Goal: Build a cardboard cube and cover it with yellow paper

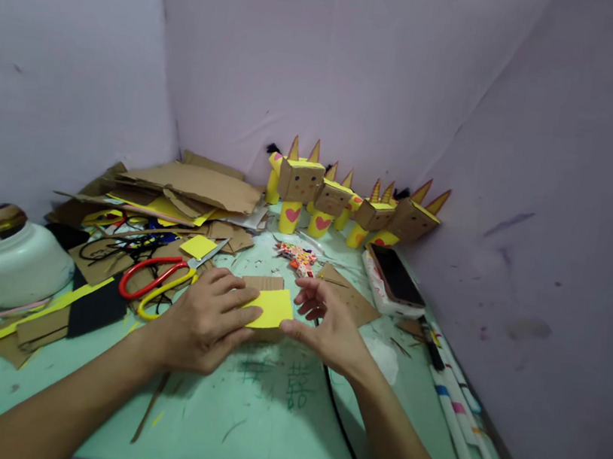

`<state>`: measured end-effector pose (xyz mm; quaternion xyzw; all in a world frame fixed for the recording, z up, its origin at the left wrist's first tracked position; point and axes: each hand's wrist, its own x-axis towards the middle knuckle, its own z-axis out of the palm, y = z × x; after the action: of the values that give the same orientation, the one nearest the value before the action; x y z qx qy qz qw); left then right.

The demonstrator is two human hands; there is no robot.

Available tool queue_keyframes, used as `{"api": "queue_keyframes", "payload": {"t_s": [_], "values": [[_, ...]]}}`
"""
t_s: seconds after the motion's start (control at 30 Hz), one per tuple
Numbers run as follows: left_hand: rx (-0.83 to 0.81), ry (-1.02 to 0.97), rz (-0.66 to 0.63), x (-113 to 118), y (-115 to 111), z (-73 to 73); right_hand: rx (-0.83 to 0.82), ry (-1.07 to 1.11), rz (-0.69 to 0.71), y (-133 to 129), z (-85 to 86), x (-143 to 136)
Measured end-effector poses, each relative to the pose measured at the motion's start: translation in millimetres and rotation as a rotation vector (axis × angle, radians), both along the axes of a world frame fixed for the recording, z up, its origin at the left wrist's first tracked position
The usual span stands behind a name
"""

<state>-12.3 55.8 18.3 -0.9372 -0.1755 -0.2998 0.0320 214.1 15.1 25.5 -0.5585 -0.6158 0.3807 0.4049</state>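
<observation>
My left hand [208, 314] holds a small cardboard box [263, 283] at its left side, its fingers laid over the top and the thumb at the front. A yellow paper square [275, 309] covers most of the top, and bare cardboard shows behind it. On the right, my right hand [330, 324] has its thumb at the square's edge, with the other fingers raised and apart. Scissors [193, 263] with red and yellow handles lie open just left of my left hand. Beside their blades is another yellow square [198, 246].
Yellow-and-cardboard figures [295, 182] with pointed horns stand along the back. Cardboard scraps [193, 183] pile up at the left, near a white mug-like container [11, 260]. A phone [397, 274], several markers [456, 418] and a black cable [340, 417] occupy the right side.
</observation>
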Motion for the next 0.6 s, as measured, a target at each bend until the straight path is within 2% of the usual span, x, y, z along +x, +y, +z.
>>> {"api": "queue_keyframes", "payload": {"t_s": [0.07, 0.13, 0.2, 0.33, 0.47, 0.6], "values": [[-0.013, -0.035, 0.006, 0, -3, 0.1, 0.0, 0.059, 0.002, 1, -2.4, -5], [-0.096, -0.128, 0.029, -1, -3, -0.4, 0.009, 0.091, -0.01, 2, -5.9, -8], [-0.27, -0.206, 0.081, -3, -2, -2.7, 0.009, 0.104, -0.015, 4, -7.9, -7], [-0.658, -0.229, 0.125, -4, 2, -13.4, -0.017, 0.161, 0.146, 6, -12.2, 0], [-0.852, -0.302, 0.143, 6, 2, -21.4, -0.027, 0.236, 0.21, 6, -25.5, -9], [-1.051, -0.51, 0.092, 16, 5, -20.9, -0.002, 0.277, 0.142, 10, -32.2, -14]]}}
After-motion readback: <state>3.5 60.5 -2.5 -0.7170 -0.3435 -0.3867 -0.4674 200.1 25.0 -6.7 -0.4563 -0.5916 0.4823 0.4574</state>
